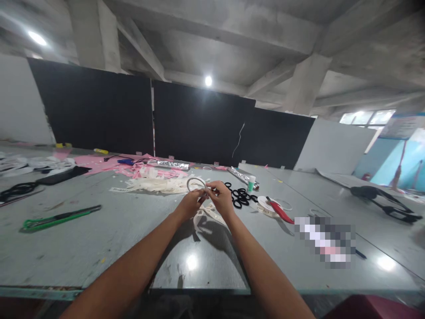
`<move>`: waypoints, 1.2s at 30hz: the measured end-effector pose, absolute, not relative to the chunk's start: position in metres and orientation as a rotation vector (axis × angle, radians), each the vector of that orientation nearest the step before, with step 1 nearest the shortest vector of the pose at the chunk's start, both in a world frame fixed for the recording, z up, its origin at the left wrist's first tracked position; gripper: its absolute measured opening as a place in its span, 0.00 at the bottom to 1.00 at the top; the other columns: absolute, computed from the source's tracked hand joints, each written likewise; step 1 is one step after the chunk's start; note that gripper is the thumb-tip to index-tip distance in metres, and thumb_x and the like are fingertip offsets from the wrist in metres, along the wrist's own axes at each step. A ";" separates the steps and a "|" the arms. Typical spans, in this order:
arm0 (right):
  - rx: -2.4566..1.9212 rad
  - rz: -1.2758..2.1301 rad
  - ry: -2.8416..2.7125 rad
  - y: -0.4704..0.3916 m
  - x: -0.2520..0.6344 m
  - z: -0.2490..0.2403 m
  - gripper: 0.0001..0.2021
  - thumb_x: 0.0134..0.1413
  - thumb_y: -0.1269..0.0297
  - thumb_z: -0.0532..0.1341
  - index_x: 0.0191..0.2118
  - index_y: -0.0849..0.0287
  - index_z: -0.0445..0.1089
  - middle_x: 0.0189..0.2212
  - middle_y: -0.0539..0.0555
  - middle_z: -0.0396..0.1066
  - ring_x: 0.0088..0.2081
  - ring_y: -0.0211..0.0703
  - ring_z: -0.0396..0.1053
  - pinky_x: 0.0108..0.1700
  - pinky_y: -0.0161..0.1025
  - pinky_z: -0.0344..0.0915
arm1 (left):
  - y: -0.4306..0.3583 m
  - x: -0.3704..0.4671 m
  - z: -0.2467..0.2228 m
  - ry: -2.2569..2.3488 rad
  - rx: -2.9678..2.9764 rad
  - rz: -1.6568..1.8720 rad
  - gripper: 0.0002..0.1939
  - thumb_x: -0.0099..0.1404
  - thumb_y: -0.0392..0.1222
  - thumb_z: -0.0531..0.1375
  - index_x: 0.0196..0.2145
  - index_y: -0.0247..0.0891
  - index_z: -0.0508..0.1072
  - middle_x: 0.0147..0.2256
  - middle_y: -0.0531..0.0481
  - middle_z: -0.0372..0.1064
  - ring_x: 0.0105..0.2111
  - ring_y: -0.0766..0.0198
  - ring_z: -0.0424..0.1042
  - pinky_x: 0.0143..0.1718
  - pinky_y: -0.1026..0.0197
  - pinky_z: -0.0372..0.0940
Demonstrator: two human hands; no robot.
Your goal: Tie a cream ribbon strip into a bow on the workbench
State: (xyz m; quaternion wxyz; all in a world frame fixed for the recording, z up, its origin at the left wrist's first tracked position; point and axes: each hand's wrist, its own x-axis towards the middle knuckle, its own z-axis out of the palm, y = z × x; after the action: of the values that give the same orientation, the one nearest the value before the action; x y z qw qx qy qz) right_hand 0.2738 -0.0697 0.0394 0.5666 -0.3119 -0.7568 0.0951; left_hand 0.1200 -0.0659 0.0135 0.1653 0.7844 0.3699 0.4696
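Note:
My left hand (191,203) and my right hand (222,198) meet above the middle of the table, both closed in a pinch. A thin pale grey ring (188,183) stands up between them, its lower right edge at my fingertips. Below my hands hangs a cream-white ribbon (214,214) in loose loops; my fingers hide whether it is fastened to the ring. Just right of my right hand lies a pile of black rings (241,197). A heap of cream-white ribbon strips (156,184) lies behind my left hand.
A green utility knife (61,218) lies at the left. To the right are a ribbon roll (268,208), a red-handled tool (280,210), a green glue stick (251,184) and black straps (385,201). Pink material (89,165) and foil-wrapped pieces (169,165) lie toward the black panels.

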 end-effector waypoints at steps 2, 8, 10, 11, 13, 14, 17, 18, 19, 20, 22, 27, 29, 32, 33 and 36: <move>-0.723 0.175 -1.831 -0.070 0.274 0.040 0.07 0.53 0.65 0.60 0.37 0.56 0.74 0.36 0.54 0.71 0.40 0.42 0.67 0.36 0.36 0.65 | -0.065 0.118 0.015 1.078 2.259 1.334 0.11 0.64 0.43 0.51 0.39 0.37 0.70 0.36 0.47 0.71 0.35 0.60 0.68 0.40 0.59 0.61; -0.801 0.153 -1.843 -0.071 0.274 0.038 0.14 0.54 0.66 0.58 0.48 0.54 0.68 0.36 0.53 0.70 0.35 0.39 0.66 0.36 0.36 0.65 | -0.065 0.117 0.018 1.085 2.312 1.267 0.13 0.66 0.45 0.49 0.38 0.36 0.69 0.33 0.49 0.69 0.32 0.63 0.66 0.37 0.61 0.60; -0.818 0.141 -1.829 -0.072 0.274 0.039 0.16 0.54 0.65 0.58 0.49 0.54 0.67 0.36 0.53 0.69 0.33 0.39 0.66 0.36 0.35 0.65 | -0.067 0.118 0.018 1.022 2.340 1.263 0.13 0.66 0.43 0.49 0.38 0.36 0.70 0.35 0.48 0.69 0.35 0.61 0.66 0.40 0.60 0.60; -0.823 0.132 -1.832 -0.072 0.274 0.039 0.16 0.53 0.64 0.59 0.49 0.54 0.67 0.36 0.53 0.69 0.33 0.39 0.65 0.35 0.35 0.65 | -0.068 0.118 0.019 0.996 2.347 1.266 0.12 0.65 0.42 0.49 0.38 0.36 0.70 0.37 0.47 0.69 0.36 0.61 0.66 0.41 0.59 0.60; -0.835 0.127 -1.842 -0.073 0.274 0.040 0.15 0.52 0.63 0.60 0.47 0.55 0.68 0.36 0.53 0.68 0.33 0.39 0.64 0.35 0.35 0.64 | -0.070 0.117 0.020 0.964 2.357 1.260 0.11 0.65 0.40 0.49 0.39 0.37 0.70 0.38 0.47 0.68 0.38 0.60 0.66 0.43 0.59 0.59; -0.841 0.134 -1.840 -0.072 0.275 0.040 0.14 0.52 0.62 0.60 0.46 0.55 0.68 0.36 0.53 0.68 0.33 0.39 0.64 0.35 0.35 0.64 | -0.071 0.116 0.020 0.958 2.360 1.257 0.11 0.64 0.40 0.50 0.38 0.37 0.70 0.38 0.47 0.68 0.39 0.60 0.66 0.43 0.59 0.59; -0.863 0.199 -1.822 -0.071 0.276 0.041 0.13 0.50 0.61 0.61 0.43 0.56 0.68 0.34 0.52 0.68 0.31 0.38 0.64 0.33 0.35 0.63 | -0.072 0.112 0.021 0.960 2.368 1.245 0.10 0.64 0.38 0.50 0.37 0.38 0.71 0.35 0.48 0.67 0.38 0.60 0.65 0.43 0.59 0.59; -0.871 0.226 -1.821 -0.070 0.276 0.040 0.13 0.49 0.62 0.62 0.42 0.56 0.67 0.33 0.51 0.67 0.30 0.37 0.64 0.33 0.34 0.63 | -0.071 0.112 0.021 0.962 2.369 1.243 0.10 0.63 0.38 0.50 0.36 0.38 0.71 0.35 0.48 0.67 0.38 0.60 0.65 0.43 0.59 0.59; -0.879 0.251 -1.821 -0.070 0.277 0.040 0.13 0.48 0.62 0.62 0.42 0.56 0.67 0.32 0.50 0.67 0.29 0.36 0.63 0.32 0.34 0.63 | -0.071 0.111 0.020 0.962 2.370 1.242 0.10 0.63 0.38 0.50 0.36 0.38 0.71 0.35 0.48 0.67 0.38 0.60 0.65 0.43 0.59 0.59; -0.890 0.270 -1.824 -0.070 0.277 0.040 0.13 0.47 0.62 0.62 0.41 0.56 0.66 0.31 0.49 0.66 0.27 0.35 0.62 0.31 0.34 0.62 | -0.071 0.111 0.020 0.959 2.369 1.241 0.10 0.63 0.37 0.50 0.36 0.38 0.71 0.35 0.48 0.67 0.38 0.60 0.65 0.43 0.59 0.59; -0.914 0.291 -1.834 -0.070 0.278 0.040 0.11 0.47 0.62 0.62 0.38 0.56 0.65 0.28 0.47 0.64 0.25 0.34 0.61 0.29 0.33 0.61 | -0.070 0.112 0.019 0.950 2.357 1.244 0.10 0.63 0.37 0.51 0.35 0.37 0.71 0.35 0.48 0.67 0.38 0.61 0.65 0.43 0.59 0.59; -0.889 0.308 -1.821 -0.073 0.278 0.041 0.14 0.48 0.63 0.61 0.42 0.56 0.63 0.27 0.46 0.65 0.25 0.35 0.62 0.30 0.33 0.60 | -0.069 0.117 0.016 0.929 2.292 1.258 0.09 0.62 0.36 0.51 0.34 0.37 0.71 0.35 0.48 0.68 0.38 0.61 0.66 0.42 0.59 0.60; -0.878 0.291 -1.821 -0.073 0.277 0.041 0.15 0.47 0.63 0.61 0.43 0.56 0.64 0.29 0.48 0.67 0.27 0.36 0.63 0.32 0.33 0.61 | -0.069 0.118 0.016 0.919 2.285 1.261 0.09 0.62 0.36 0.51 0.34 0.36 0.71 0.35 0.47 0.68 0.38 0.61 0.66 0.42 0.59 0.60; -0.918 0.248 -1.824 -0.071 0.278 0.041 0.09 0.47 0.62 0.61 0.36 0.56 0.65 0.29 0.48 0.65 0.25 0.35 0.62 0.30 0.33 0.60 | -0.069 0.118 0.016 0.902 2.293 1.268 0.09 0.61 0.34 0.51 0.33 0.36 0.71 0.35 0.47 0.69 0.38 0.61 0.66 0.42 0.59 0.60; -0.926 0.231 -1.826 -0.070 0.278 0.040 0.07 0.47 0.62 0.61 0.34 0.57 0.65 0.28 0.48 0.65 0.25 0.35 0.61 0.30 0.33 0.60 | -0.069 0.118 0.016 0.894 2.294 1.268 0.09 0.60 0.34 0.51 0.33 0.36 0.71 0.35 0.48 0.69 0.38 0.61 0.66 0.42 0.59 0.60; -0.914 0.231 -1.808 -0.069 0.278 0.040 0.08 0.48 0.62 0.61 0.35 0.57 0.65 0.29 0.48 0.66 0.25 0.35 0.62 0.30 0.34 0.61 | -0.069 0.118 0.016 0.874 2.285 1.256 0.10 0.61 0.34 0.50 0.34 0.37 0.71 0.35 0.48 0.69 0.38 0.61 0.67 0.43 0.59 0.60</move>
State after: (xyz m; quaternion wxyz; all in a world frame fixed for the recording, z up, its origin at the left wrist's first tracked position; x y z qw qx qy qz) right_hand 0.2778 -0.0687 0.0400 0.5237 -0.3817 -0.7555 0.0965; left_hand 0.1184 -0.0687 0.0156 0.1944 0.8150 0.3118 0.4480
